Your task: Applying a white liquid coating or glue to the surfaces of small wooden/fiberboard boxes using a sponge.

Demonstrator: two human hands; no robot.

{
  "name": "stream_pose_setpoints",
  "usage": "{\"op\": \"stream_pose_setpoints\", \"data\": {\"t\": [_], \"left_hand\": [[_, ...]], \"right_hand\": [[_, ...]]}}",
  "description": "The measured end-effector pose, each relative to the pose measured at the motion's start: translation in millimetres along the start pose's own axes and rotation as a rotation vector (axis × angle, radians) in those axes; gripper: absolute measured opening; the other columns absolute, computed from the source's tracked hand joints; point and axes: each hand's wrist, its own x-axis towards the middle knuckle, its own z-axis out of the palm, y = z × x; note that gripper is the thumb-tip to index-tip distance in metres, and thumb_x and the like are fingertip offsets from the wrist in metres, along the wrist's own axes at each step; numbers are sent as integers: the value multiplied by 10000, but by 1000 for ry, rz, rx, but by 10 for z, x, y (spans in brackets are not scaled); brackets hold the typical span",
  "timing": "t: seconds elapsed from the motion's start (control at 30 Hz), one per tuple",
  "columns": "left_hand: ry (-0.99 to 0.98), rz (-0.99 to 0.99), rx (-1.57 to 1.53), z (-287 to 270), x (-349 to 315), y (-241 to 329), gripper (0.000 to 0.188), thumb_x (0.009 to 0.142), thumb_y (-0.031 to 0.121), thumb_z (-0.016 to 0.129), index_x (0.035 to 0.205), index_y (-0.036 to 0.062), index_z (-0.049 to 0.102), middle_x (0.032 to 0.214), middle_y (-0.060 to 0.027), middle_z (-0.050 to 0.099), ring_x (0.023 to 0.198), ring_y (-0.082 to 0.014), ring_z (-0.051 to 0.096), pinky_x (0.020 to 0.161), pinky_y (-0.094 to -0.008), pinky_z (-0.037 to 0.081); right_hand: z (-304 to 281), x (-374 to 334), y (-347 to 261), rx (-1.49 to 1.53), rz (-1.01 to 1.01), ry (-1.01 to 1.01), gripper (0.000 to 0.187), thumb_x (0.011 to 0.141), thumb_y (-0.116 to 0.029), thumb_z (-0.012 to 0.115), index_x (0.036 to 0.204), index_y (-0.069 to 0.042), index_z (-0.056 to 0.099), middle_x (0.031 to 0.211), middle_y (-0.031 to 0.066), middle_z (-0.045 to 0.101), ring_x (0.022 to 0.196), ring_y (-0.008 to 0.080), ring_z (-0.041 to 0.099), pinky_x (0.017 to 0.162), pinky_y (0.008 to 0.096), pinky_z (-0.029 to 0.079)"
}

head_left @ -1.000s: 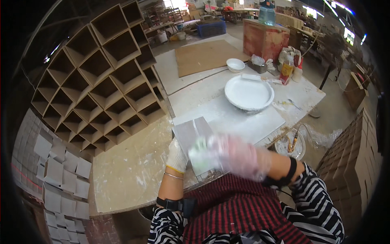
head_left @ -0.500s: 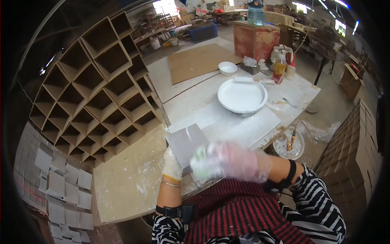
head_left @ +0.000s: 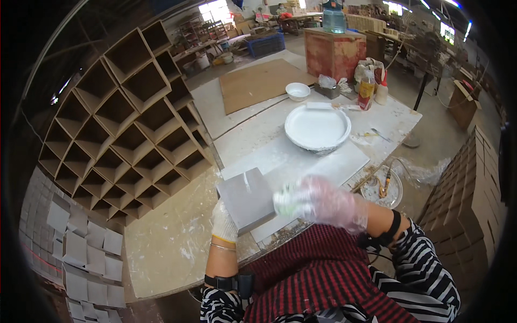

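My left hand (head_left: pixel 224 222), in a white knitted glove, holds a small grey box (head_left: pixel 249 198) at its left side. Most of its fingers are hidden behind the box. A pale streak of white marks the box's upper face. Just off the box's right edge is my right hand (head_left: pixel 328 204), in a pinkish glove that looks covered with clear plastic. Motion smears its fingers, and a whitish-green patch shows at the tips; whether it holds anything is unclear. Beyond the hands, a round white basin (head_left: pixel 316 146) of white, paste-like stuff stands on a white-smeared board (head_left: pixel 353 159).
Stacked open brown boxes (head_left: pixel 129 134) rise at the left; grey boxes (head_left: pixel 89 264) lie below them. A small white bowl (head_left: pixel 298 91), a bottle (head_left: pixel 366 90) and a red-stained box (head_left: pixel 335 54) stand farther back. Right of the table are a bucket (head_left: pixel 396 199) and more stacked boxes (head_left: pixel 458 188).
My right hand has shifted to the right, away from the front of the grey box. The box has tilted in my left hand, so its lower side shows more.
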Motion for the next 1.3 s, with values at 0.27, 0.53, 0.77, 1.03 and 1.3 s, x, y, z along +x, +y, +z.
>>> {"op": "stream_pose_setpoints", "data": {"t": [0.27,0.53,0.77,1.03,1.3], "left_hand": [[-134,-254,-589,352,-62,614,443,1004,271,304,1363,46,435,1367,-148,486,1226,-294,486,1045,-407,396],[-80,-263,-592,302,-116,693,417,1003,257,331,1327,37,475,1323,-136,521,1179,-269,521,1012,-398,429],[-82,-302,-668,309,-58,661,396,1002,245,355,1295,29,510,1285,-126,551,1137,-247,552,983,-391,458],[-67,-98,-164,306,-59,327,459,995,352,361,1265,18,523,1258,-131,576,1130,-285,566,967,-410,480],[114,-295,-1405,152,69,764,387,995,238,363,1289,17,481,1267,-147,557,1166,-264,536,992,-402,448]], "right_hand": [[15,316,-13,-205,-164,-32,343,767,-115,639,1110,-135,650,1165,66,616,1000,271,595,847,395,501],[-77,569,259,-478,-134,191,278,894,-213,561,1150,-131,633,1090,139,616,921,294,632,786,384,531],[319,506,-251,-111,6,-224,434,814,-140,614,1242,-202,584,1178,131,613,822,269,646,721,357,554],[60,729,664,-535,96,1,360,882,-260,643,1203,-99,618,1049,174,658,921,281,634,834,370,511],[-262,484,337,-631,-76,260,381,787,-104,606,1166,-94,641,1163,157,630,980,290,616,859,382,506]]}}
